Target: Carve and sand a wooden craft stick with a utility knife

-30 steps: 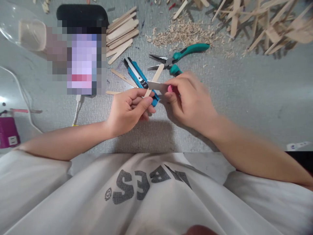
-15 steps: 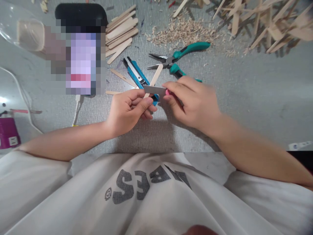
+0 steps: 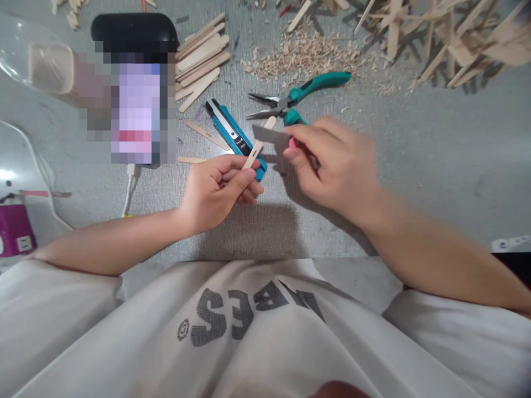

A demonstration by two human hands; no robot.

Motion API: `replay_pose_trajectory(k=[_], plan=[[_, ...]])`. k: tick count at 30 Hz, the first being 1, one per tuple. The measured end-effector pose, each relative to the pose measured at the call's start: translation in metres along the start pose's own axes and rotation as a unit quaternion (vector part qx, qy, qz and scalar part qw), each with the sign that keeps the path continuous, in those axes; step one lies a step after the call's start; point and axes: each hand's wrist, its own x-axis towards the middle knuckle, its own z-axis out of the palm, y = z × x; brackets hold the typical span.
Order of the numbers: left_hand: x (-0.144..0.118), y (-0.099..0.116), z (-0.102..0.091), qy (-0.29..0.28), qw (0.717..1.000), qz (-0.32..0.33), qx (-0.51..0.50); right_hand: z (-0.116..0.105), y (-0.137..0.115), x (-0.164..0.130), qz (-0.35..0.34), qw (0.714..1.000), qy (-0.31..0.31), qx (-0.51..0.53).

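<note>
Between thumb and fingers, my left hand (image 3: 219, 185) pinches a wooden popsicle stick (image 3: 260, 145), tilted up to the right, with a small dark slot near its middle. My right hand (image 3: 332, 166) is closed on a flat grey blade (image 3: 270, 135) with a pink grip (image 3: 292, 143). The blade's tip is close to the stick's upper part; whether they touch I cannot tell. Beneath the stick lies a blue utility knife (image 3: 234, 130) on the table. Green-handled needle-nose pliers (image 3: 284, 104) rest with jaws apart just beyond my right hand, which covers one handle.
A stack of popsicle sticks (image 3: 203, 52) lies behind the knife, and a slotted stick (image 3: 206, 134) beside it. Wood shavings (image 3: 307, 55) are heaped at the back. Jumbled wooden sticks (image 3: 460, 44) fill the back right. A blurred-out phone (image 3: 135, 110) with a white cable (image 3: 129, 190) stands left.
My right hand has moved the blade up and to the right, off the stick. A dark slot in the stick now shows. My left hand stays nearly in place.
</note>
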Motion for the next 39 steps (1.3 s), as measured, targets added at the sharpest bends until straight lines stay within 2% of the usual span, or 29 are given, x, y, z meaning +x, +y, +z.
replay_pose_trajectory(k=[2, 5, 7, 10, 13, 18, 23, 29, 34, 39], plan=[[0.001, -0.002, -0.002, -0.021, 1.0, 0.011, 0.012, -0.001, 0.006, 0.002, -0.007, 0.999, 0.035, 0.022], [0.002, -0.004, -0.006, -0.065, 0.995, 0.05, 0.051, -0.001, 0.006, 0.003, -0.071, 0.986, 0.129, 0.075], [0.003, -0.005, -0.008, -0.084, 0.991, 0.074, 0.072, -0.001, 0.0, 0.002, -0.092, 0.978, 0.145, 0.12], [0.003, -0.003, -0.009, -0.099, 0.989, 0.087, 0.065, -0.001, -0.014, 0.0, -0.078, 0.979, 0.079, 0.171], [0.003, -0.003, -0.008, -0.11, 0.99, 0.077, 0.034, 0.003, -0.021, -0.003, -0.093, 0.976, 0.035, 0.192], [0.005, -0.011, -0.009, -0.155, 0.985, 0.079, 0.014, 0.018, -0.016, -0.004, -0.118, 0.97, 0.028, 0.21], [0.007, -0.013, -0.011, -0.181, 0.972, 0.149, 0.016, 0.025, -0.013, -0.004, -0.107, 0.978, 0.011, 0.18], [0.009, -0.01, -0.011, -0.168, 0.973, 0.155, 0.036, 0.021, -0.015, -0.002, -0.148, 0.975, 0.013, 0.164], [0.009, -0.012, -0.011, -0.149, 0.981, 0.119, 0.033, 0.021, -0.025, -0.004, -0.114, 0.982, -0.002, 0.152], [0.01, -0.016, -0.011, -0.126, 0.983, 0.13, 0.018, 0.024, -0.027, -0.002, -0.102, 0.983, -0.02, 0.151]])
